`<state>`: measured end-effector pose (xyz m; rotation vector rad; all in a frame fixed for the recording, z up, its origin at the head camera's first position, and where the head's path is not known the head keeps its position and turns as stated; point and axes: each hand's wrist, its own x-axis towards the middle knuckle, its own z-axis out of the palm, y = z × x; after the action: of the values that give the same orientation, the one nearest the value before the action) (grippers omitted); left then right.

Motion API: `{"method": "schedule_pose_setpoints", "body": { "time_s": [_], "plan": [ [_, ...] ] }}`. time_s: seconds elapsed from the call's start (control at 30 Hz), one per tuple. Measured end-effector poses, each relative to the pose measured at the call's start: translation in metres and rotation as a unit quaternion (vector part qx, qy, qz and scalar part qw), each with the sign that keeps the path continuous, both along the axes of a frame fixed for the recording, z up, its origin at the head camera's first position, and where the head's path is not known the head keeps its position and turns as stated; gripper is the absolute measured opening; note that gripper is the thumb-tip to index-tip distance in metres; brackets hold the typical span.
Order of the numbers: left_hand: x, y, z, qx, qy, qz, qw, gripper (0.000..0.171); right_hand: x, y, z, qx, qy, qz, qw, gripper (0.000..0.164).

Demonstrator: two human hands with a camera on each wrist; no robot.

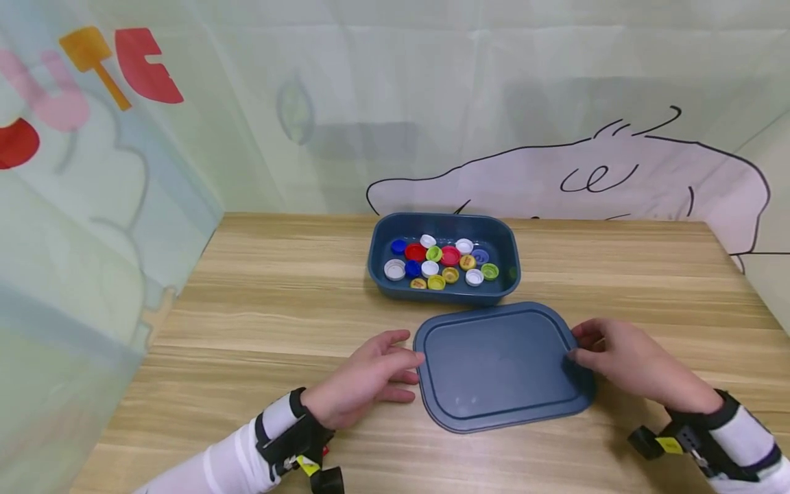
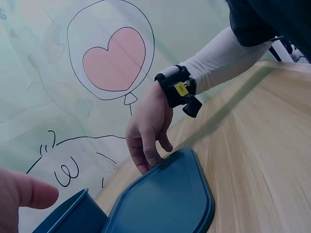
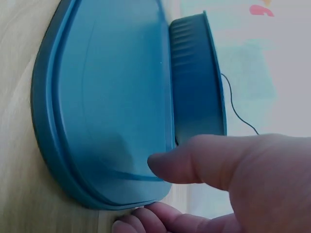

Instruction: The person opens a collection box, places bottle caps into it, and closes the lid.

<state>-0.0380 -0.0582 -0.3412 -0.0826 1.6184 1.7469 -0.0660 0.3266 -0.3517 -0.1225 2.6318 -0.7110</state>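
Observation:
A dark blue plastic lid, rectangular with rounded corners and a grooved rim, lies in front of a matching box. My right hand pinches its right edge, thumb on top and fingers curled at the rim. At the opposite edge my left hand is held with fingers spread, its thumb tip overlapping the rim in the head view. The left thumb shows apart from the lid in the left wrist view. Several coloured bottle caps lie loose inside the box.
The wooden table runs back to a printed cloth with cartoon drawings, which also covers the left side. A small red thing shows beside the left wrist strap. A thin dark cord hangs beyond the box.

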Motion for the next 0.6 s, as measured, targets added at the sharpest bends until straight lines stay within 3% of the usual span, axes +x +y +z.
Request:
{"method": "schedule_pose_setpoints", "body": {
  "time_s": [0.23, 0.37, 0.47, 0.6],
  "plan": [
    [0.003, -0.004, -0.001, -0.015, 0.001, 0.01, 0.9998, 0.079, 0.006, 0.0, 0.003, -0.057, -0.024, -0.023, 0.998, 0.047],
    [0.004, -0.007, -0.002, -0.011, 0.001, 0.016, 0.9998, 0.08, 0.01, -0.003, 0.005, -0.122, -0.064, -0.048, 0.989, 0.053],
    [0.005, -0.01, -0.004, 0.0, 0.007, 0.01, 0.9999, 0.074, 0.013, -0.006, 0.009, -0.169, -0.082, -0.06, 0.98, 0.064],
    [0.005, -0.016, -0.009, 0.001, 0.032, 0.004, 0.9995, 0.058, 0.016, -0.008, 0.017, -0.189, -0.069, -0.053, 0.978, 0.064]
  ]
}}
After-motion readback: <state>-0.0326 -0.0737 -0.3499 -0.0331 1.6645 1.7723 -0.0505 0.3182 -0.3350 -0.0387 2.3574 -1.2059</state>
